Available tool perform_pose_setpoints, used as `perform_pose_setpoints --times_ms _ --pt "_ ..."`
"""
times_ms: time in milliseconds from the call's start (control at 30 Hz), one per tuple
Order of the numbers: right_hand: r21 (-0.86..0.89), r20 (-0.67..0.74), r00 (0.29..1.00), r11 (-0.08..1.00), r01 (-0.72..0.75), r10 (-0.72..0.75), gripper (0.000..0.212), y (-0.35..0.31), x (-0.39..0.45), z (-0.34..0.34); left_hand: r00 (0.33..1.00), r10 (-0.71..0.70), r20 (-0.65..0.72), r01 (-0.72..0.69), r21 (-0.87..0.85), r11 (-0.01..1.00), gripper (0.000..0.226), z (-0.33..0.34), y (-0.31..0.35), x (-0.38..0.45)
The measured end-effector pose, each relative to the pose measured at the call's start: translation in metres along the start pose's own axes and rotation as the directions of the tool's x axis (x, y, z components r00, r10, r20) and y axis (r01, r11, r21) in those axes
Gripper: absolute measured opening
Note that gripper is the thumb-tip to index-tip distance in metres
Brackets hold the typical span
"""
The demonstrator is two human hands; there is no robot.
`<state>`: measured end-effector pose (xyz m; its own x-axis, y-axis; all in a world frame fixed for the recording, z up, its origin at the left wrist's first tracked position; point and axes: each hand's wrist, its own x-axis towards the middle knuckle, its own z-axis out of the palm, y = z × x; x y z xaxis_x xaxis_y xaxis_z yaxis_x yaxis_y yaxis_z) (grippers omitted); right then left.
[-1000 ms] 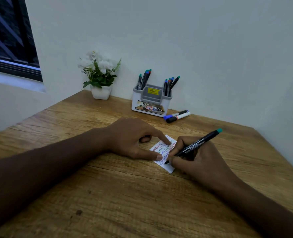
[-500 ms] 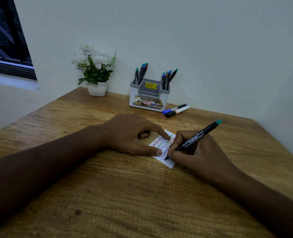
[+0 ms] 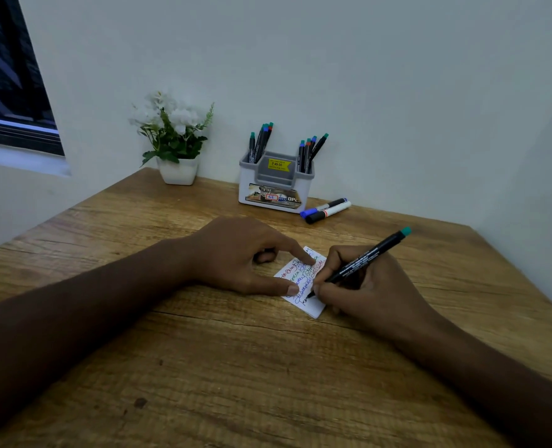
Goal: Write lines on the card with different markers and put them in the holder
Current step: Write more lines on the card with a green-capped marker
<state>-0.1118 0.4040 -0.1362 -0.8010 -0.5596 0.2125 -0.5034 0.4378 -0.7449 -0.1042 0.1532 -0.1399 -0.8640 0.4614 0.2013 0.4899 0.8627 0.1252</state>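
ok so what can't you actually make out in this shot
All in the head view:
- Words on the card: too small and blurred to read; the left hand and right hand cover parts of it.
- Marker tip: hidden by the right hand's fingers.
- Lower ends of the markers in the holder: hidden by its walls.
- Small print on the holder's labels: mostly too small.

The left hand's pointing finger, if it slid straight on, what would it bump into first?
Probably the right hand gripping the black marker with the green end; the left hand points across the small white card toward it. Depth is unclear.
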Motion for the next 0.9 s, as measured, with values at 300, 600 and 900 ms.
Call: perform_pose_setpoints --times_ms 300,600,900 --pt "-0.016 -0.031 0.999 1.0 0.023 -0.024 0.011 0.001 -0.0012 0.0007 1.0 -0.007 0.011 0.007 0.001 1.0 0.058 0.0001 -0.001 0.0016" --pt "-0.023 -0.015 1.0 0.999 -0.023 0.023 0.012 0.001 0.0013 -0.0002 1.0 0.001 0.006 -0.001 -0.002 1.0 0.058 0.0006 -0.002 0.0013" --pt "-0.007 -0.051 0.997 0.998 -0.06 0.06 0.011 -0.0002 0.0015 0.0002 1.0 -0.005 0.025 0.005 0.008 1.0 0.061 -0.0001 -0.0012 0.0012"
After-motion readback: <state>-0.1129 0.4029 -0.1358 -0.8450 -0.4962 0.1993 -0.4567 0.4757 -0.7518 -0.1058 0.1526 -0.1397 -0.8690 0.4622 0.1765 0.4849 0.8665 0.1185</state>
